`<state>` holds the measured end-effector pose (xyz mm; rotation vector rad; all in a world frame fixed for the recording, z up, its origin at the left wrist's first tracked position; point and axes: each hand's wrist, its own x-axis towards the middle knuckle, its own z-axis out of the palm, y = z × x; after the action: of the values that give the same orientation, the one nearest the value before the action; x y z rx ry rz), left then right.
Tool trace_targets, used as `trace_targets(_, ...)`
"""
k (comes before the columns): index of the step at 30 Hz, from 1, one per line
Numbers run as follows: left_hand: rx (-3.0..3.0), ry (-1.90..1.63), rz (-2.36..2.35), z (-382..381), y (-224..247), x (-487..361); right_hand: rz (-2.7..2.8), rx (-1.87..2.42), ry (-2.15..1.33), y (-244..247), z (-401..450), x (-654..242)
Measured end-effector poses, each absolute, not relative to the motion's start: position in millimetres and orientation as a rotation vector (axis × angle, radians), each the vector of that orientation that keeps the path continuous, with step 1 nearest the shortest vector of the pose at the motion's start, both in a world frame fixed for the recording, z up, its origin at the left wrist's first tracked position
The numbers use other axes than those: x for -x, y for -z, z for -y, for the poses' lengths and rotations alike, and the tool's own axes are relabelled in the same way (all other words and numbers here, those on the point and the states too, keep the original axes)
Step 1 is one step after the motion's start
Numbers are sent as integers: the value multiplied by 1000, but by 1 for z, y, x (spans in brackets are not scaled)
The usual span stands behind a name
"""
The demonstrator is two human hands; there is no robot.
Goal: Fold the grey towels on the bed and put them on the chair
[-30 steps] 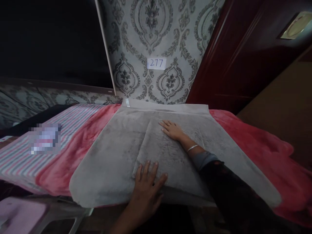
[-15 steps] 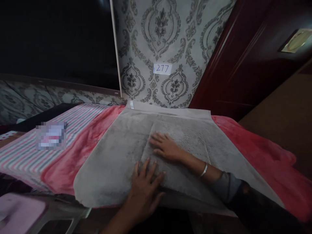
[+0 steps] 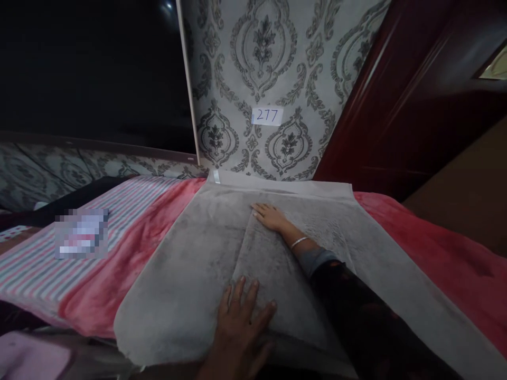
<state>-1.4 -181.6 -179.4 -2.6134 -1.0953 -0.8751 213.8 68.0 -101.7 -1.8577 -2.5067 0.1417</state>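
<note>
A grey fleecy cloth [image 3: 178,279] lies spread over a padded bed, with a raised, tapering fold [image 3: 273,279] running up its middle. My left hand [image 3: 241,322] rests palm down on the near end of this fold, fingers spread. My right hand [image 3: 271,217] lies flat at the fold's far tip, holding nothing. A thin silver bangle [image 3: 299,243] circles my right wrist, and a dark sleeve covers that forearm.
A red fleece blanket [image 3: 435,227] and a striped cloth [image 3: 39,269] cover the bed around the grey cloth. A pixelated object [image 3: 81,233] lies on the stripes. Damask wallpaper [image 3: 253,63] with a "277" label [image 3: 267,115], a dark red door [image 3: 380,105] and a pink item [image 3: 27,359] surround it.
My right hand has slid farther along the fold, away from me, compared with half a second ago. The view has shifted slightly, and my left hand remains on the fold.
</note>
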Motion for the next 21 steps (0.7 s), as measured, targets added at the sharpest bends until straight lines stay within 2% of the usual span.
trace_targets(5, 2598, 889, 1086, 180, 180, 2, 2436, 1931, -152, 91, -62, -207)
trace_targets(10, 2612, 922, 1079, 178, 174, 2, 2466, 1864, -123, 91, 2, -218)
trace_targets(14, 2649, 904, 1083, 178, 165, -1, 2398, 1939, -95, 106, 78, -272)
trace_targets(18, 2679, 850, 1120, 178, 159, -4, 2063, 2195, -157, 122, 138, -346)
trace_targets(21, 2708, 777, 1132, 179, 155, -3, 1798, 2186, -208, 138, 171, -378)
